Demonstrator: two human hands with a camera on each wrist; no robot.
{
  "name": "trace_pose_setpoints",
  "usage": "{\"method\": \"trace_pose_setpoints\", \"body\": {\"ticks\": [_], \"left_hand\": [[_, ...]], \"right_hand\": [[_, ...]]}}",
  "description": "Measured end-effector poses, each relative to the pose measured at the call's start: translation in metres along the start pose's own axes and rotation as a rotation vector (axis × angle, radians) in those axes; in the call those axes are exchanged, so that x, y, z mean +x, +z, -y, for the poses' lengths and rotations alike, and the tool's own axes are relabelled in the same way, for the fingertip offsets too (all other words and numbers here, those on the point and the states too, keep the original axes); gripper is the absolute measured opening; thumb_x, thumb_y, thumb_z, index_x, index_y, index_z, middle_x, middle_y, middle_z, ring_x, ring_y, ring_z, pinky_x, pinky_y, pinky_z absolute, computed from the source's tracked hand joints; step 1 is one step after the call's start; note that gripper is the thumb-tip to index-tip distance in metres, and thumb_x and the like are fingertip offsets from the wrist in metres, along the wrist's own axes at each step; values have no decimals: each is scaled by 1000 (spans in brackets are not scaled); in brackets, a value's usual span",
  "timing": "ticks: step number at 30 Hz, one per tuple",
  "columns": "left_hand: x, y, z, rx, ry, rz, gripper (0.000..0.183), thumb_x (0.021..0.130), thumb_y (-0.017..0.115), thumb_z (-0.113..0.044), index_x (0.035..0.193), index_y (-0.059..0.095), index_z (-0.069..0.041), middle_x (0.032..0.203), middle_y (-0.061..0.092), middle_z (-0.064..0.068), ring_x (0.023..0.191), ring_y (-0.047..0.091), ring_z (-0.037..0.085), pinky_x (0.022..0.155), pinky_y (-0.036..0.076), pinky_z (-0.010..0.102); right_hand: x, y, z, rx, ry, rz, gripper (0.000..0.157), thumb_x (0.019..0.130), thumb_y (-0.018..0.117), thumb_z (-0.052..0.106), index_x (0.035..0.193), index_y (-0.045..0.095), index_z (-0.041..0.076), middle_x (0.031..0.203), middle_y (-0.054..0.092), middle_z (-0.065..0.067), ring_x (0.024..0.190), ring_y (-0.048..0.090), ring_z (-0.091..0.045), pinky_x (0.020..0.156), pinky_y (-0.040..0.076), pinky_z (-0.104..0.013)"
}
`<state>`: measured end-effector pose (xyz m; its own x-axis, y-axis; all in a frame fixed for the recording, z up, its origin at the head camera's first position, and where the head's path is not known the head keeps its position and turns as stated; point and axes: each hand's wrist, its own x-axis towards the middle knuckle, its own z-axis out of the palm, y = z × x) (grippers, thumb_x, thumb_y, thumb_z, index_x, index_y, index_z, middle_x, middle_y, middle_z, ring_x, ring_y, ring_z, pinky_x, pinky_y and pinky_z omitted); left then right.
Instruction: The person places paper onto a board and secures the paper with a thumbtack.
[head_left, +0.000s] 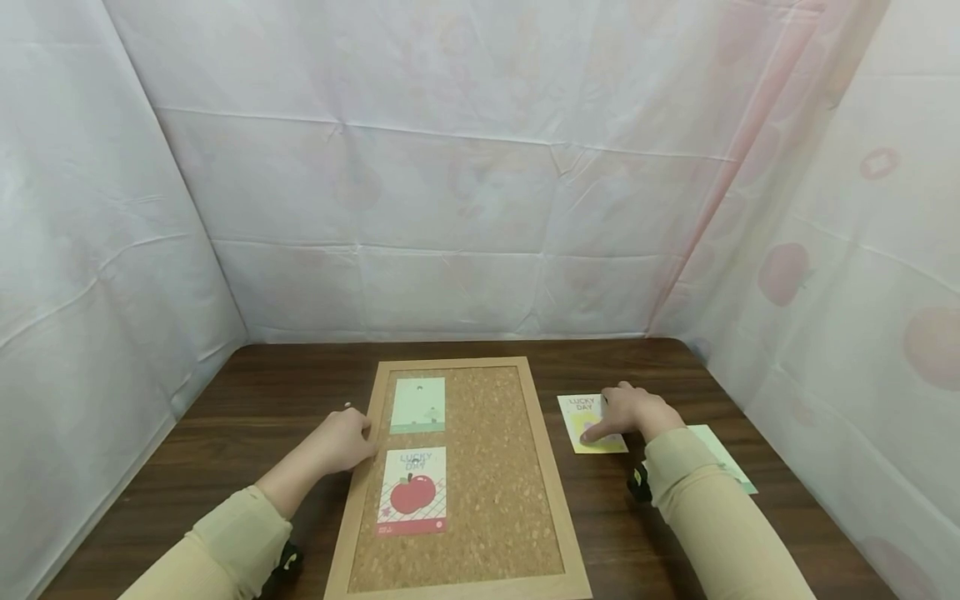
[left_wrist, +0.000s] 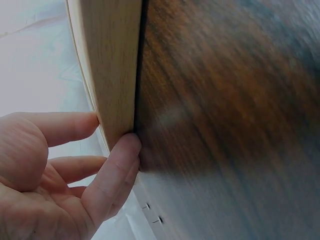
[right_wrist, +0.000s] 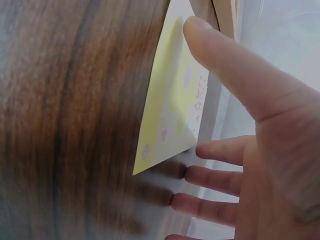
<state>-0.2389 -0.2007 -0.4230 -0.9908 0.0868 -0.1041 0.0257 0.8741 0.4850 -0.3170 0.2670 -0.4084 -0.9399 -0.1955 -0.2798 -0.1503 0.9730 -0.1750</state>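
A wood-framed cork board (head_left: 498,467) lies on the brown table. My left hand (head_left: 341,443) holds its left edge, the thumb at the top of the frame (left_wrist: 112,55) and another fingertip low on its side. Two cards are on the board's left half: a pale green card (head_left: 417,404) above a card with a red apple (head_left: 414,492). Right of the board, my right hand (head_left: 633,410) reaches over a yellow and white "LUCKY DAY" card (head_left: 592,423). Its thumb touches the card's near part, and its fingers extend past the far side without curling round it.
Another pale green card (head_left: 723,457) lies on the table, partly behind the right forearm. Pins (left_wrist: 157,220) stand on the table beyond the left hand. White printed cloth (head_left: 450,208) hangs behind the table and along both sides.
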Motion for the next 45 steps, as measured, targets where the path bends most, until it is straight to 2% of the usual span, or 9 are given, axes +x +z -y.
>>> {"method": "trace_pose_setpoints", "body": {"ticks": [15, 20, 25, 28, 32, 35, 39, 42, 45], "left_hand": [[-1, -1, 0, -4, 15, -12, 12, 85, 69, -6, 94, 69, 2, 63, 55, 7, 51, 55, 15, 46, 44, 28], [-1, -2, 0, 3, 19, -16, 7, 85, 68, -6, 88, 67, 0, 62, 55, 7, 50, 54, 15, 45, 44, 27], [-2, -2, 1, -6, 13, -17, 6, 86, 68, -6, 88, 66, -1, 62, 54, 7, 49, 54, 15, 45, 44, 27], [-2, -2, 1, -13, 12, -18, 6, 86, 68, -6, 89, 67, -1, 62, 55, 7, 49, 54, 15, 45, 44, 28], [-2, -2, 0, -19, 12, -17, 4, 86, 68, -6, 84, 65, -2, 61, 54, 7, 48, 54, 15, 45, 44, 27], [-2, -1, 0, -17, 15, -18, 6, 85, 67, -6, 82, 64, -3, 60, 54, 7, 48, 53, 14, 45, 43, 27], [-2, -1, 0, -12, 22, -23, 5, 85, 68, -6, 82, 64, -3, 62, 54, 7, 49, 54, 15, 45, 43, 27], [-2, 0, 1, -15, 20, -22, 10, 85, 68, -6, 77, 62, -3, 62, 54, 7, 50, 55, 15, 46, 44, 28], [-2, 1, 1, -21, 18, -22, 17, 86, 68, -6, 72, 58, -4, 61, 55, 7, 49, 55, 15, 46, 46, 28]], "right_hand": [[3, 4, -2, 37, 2, -6, 109, 70, 83, 66, 147, 48, -2, 146, 38, -33, 132, 35, -59, 98, 38, -70], [3, 6, 0, 58, -7, -20, 107, 70, 86, 62, 147, 49, -1, 138, 44, -29, 126, 43, -53, 95, 42, -66], [5, 5, 2, 82, -25, -21, 104, 72, 87, 57, 147, 48, -2, 142, 43, -31, 128, 43, -53, 96, 42, -66], [8, 6, 3, 100, -44, -23, 101, 73, 87, 52, 147, 47, -4, 143, 47, -30, 126, 48, -48, 98, 42, -62], [12, 9, 3, 138, -55, -17, 101, 75, 89, 45, 148, 43, -7, 141, 53, -27, 121, 54, -41, 99, 44, -58], [13, 10, 2, 160, -50, -12, 103, 75, 89, 43, 148, 39, -10, 137, 54, -27, 117, 56, -40, 99, 44, -58], [13, 11, 1, 173, -56, -11, 111, 76, 89, 42, 150, 29, -16, 138, 51, -33, 120, 54, -43, 102, 43, -58], [11, 12, 0, 176, -63, -8, 117, 77, 88, 42, 150, 20, -20, 143, 43, -39, 126, 50, -48, 104, 42, -58], [9, 11, -1, 185, -65, -20, 118, 77, 88, 41, 148, 19, -23, 142, 42, -42, 124, 52, -48, 103, 43, -57]]}}
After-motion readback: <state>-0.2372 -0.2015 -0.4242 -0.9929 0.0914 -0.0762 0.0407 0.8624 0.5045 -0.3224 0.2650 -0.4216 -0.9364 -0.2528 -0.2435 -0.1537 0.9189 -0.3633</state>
